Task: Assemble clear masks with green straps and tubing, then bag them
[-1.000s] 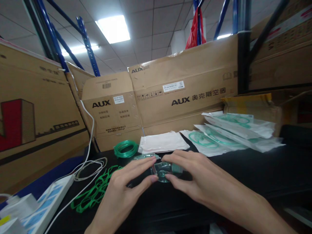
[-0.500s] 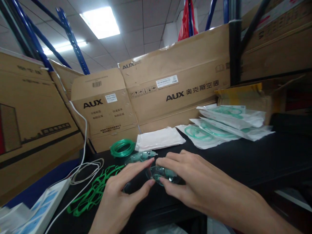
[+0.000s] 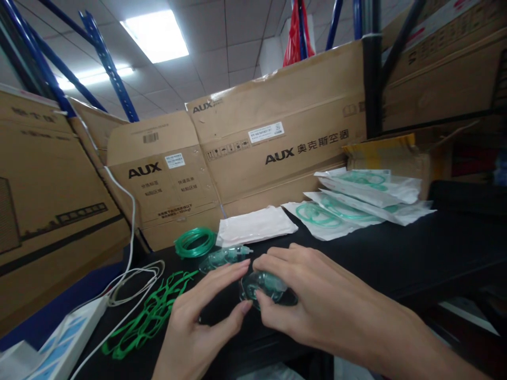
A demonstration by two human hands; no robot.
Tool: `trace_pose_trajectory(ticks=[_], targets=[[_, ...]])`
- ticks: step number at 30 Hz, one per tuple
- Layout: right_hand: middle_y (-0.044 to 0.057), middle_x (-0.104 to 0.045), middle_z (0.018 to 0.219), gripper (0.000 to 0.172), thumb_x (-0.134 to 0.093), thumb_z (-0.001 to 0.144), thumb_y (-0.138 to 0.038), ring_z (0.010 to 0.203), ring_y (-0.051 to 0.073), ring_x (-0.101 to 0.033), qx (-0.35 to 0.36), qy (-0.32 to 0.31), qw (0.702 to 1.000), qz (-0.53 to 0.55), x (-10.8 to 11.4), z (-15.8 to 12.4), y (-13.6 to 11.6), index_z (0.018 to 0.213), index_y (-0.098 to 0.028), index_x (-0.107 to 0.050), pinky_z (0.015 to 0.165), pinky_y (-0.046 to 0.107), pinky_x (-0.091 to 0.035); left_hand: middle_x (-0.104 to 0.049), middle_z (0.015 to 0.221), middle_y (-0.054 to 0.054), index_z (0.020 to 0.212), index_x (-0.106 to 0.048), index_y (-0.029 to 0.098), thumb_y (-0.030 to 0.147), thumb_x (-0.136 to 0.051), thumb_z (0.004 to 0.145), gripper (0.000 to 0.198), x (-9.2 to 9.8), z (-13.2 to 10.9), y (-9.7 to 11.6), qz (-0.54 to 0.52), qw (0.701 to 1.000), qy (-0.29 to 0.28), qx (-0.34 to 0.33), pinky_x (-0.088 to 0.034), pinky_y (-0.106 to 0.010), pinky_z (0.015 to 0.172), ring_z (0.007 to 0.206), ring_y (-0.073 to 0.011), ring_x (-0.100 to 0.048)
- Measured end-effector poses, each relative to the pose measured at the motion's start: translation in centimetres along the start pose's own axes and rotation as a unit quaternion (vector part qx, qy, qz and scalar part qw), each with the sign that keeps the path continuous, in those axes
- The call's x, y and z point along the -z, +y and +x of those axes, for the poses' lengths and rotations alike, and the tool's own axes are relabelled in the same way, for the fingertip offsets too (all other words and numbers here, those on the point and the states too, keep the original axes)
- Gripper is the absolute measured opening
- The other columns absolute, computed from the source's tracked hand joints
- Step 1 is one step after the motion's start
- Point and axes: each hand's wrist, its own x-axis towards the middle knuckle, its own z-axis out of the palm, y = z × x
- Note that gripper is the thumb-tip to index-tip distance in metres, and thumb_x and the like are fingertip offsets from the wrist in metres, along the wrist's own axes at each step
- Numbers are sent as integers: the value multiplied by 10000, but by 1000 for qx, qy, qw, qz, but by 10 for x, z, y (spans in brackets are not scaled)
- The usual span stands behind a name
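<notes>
A clear green-tinted plastic breathing mask (image 3: 264,285) lies low over the black surface between my hands. My right hand (image 3: 317,295) is closed on it from the right, thumb in front and fingers over the top, hiding part of it. On its left side my left hand (image 3: 206,316) has thumb and fingers apart, with the thumb tip at the mask's edge; whether it presses there is unclear. Just behind sits another clear green mask piece with a connector (image 3: 225,257). Green elastic straps (image 3: 152,314) are heaped left of my left hand.
A coil of green tubing (image 3: 195,243) and a white packet (image 3: 256,227) lie at the back. Several bagged tubing sets (image 3: 364,198) are stacked back right. A power strip (image 3: 65,338) with white cables is at left. Cardboard (image 3: 277,126) walls the black shelf (image 3: 415,258).
The view has shifted slightly, so the background sits a little further left. My right hand has tilted the mask a bit, and its thumb has moved left. My left hand stays beside it.
</notes>
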Motion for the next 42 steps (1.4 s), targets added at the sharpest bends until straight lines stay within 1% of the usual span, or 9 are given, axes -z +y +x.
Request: trace_pose_trajectory(ticks=[4, 7, 13, 21, 24, 27, 32, 37, 42], targets=[[-14, -737, 1026, 107, -657, 897, -195, 921, 182, -673, 28, 25, 999, -12, -1, -4, -4, 994, -235, -676, 889, 316, -434, -774, 1207, 9, 1227, -738, 349, 168, -821, 798, 473, -5, -6, -8, -96, 994, 8, 43, -562, -226, 996, 1109, -187, -735], [12, -748, 989, 103, -671, 878, -200, 906, 199, -693, 31, 20, 999, -26, -1, -5, -9, 977, -211, -696, 867, 316, -461, -788, 1168, 5, 1201, -753, 355, 169, -848, 772, 477, -8, -9, -12, -151, 987, 15, 53, -574, -216, 968, 1074, -187, -749], [24, -764, 924, 147, -724, 828, -200, 870, 225, -722, 28, 2, 999, -43, -1, -1, -15, 974, -185, -726, 803, 312, -509, -798, 1139, -6, 1177, -767, 362, 140, -874, 734, 507, -9, -7, -14, -201, 979, 16, 42, -577, -213, 957, 1061, -194, -755], [8, -771, 958, 246, -737, 807, -135, 893, 221, -737, 59, 31, 993, -99, 1, -10, -13, 1034, -229, -715, 955, 378, -501, -792, 1153, -56, 1128, -795, 320, 163, -878, 739, 428, -4, -7, -20, -246, 967, 54, 35, -593, -250, 944, 1052, -228, -760], [13, -783, 954, 270, -731, 840, -164, 842, 225, -749, 91, 22, 985, -147, -6, -13, -11, 1097, -238, -695, 936, 394, -516, -789, 1156, -50, 1114, -798, 342, 198, -894, 730, 420, -4, -9, -18, -247, 966, 60, 40, -602, -268, 934, 1039, -239, -765], [17, -786, 901, 174, -698, 880, -205, 763, 231, -754, 128, 4, 974, -185, -20, -13, -9, 1051, -224, -671, 878, 402, -534, -782, 1152, -54, 1118, -793, 356, 240, -891, 741, 407, -5, -9, -15, -224, 972, 52, 52, -610, -298, 928, 1033, -258, -764], [-1, -760, 836, 109, -643, 904, -205, 710, 224, -738, 149, 43, 962, -223, -38, -14, -6, 1005, -219, -606, 847, 399, -523, -747, 1171, -51, 1181, -747, 362, 293, -846, 799, 400, -4, -9, -19, -144, 989, 10, 22, -581, -355, 990, 1059, -277, -747], [-3, -725, 759, 64, -614, 932, -237, 648, 203, -693, 159, 58, 950, -263, -42, -12, -11, 973, -219, -568, 802, 364, -503, -730, 1174, -52, 1202, -727, 363, 316, -795, 850, 362, -1, -8, -24, -128, 992, -15, -9, -566, -383, 1017, 1059, -284, -740], [29, -741, 803, 98, -643, 913, -270, 698, 203, -693, 171, 74, 943, -274, -43, -10, -15, 964, -209, -586, 798, 342, -502, -731, 1163, -33, 1212, -717, 384, 280, -755, 891, 339, -3, -4, -21, -151, 987, -28, -41, -576, -364, 1018, 1041, -258, -748]])
